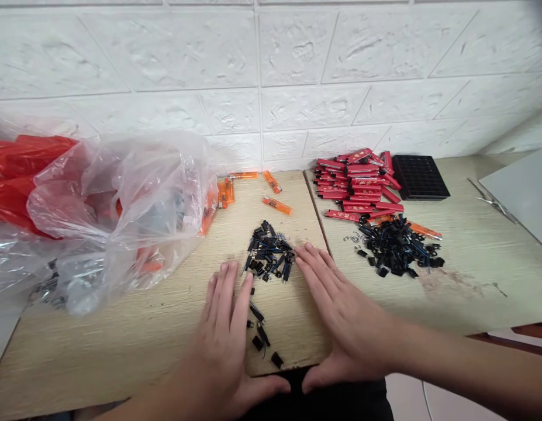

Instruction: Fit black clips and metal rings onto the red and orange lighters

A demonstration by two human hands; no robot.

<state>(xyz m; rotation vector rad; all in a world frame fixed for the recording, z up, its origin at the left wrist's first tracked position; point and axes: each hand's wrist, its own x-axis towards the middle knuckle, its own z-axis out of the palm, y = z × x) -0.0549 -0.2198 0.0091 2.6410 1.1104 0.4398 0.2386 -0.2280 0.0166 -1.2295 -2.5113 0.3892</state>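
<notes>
My left hand (pixel 224 336) lies with its fingers stretched out on the wooden table, holding nothing. Across from it, my right hand (pixel 345 313) is also spread, its fingertips at the right edge of a small pile of black lighter parts (pixel 269 251) with metal bits among them. The left fingertips are close to the lower left of that pile. Between the two hands several loose black parts (pixel 262 334) trail toward the table's front edge.
At the left lie clear plastic bags (pixel 156 175) and red plastic (pixel 29 158). Orange lighters (pixel 277 205) are scattered behind the pile. To the right are stacked red lighter bodies (pixel 362 184), a black gridded tray (pixel 420 177), a larger black parts pile (pixel 397 245) and metal tweezers (pixel 494 203). A white brick-patterned wall (pixel 297 70) stands behind.
</notes>
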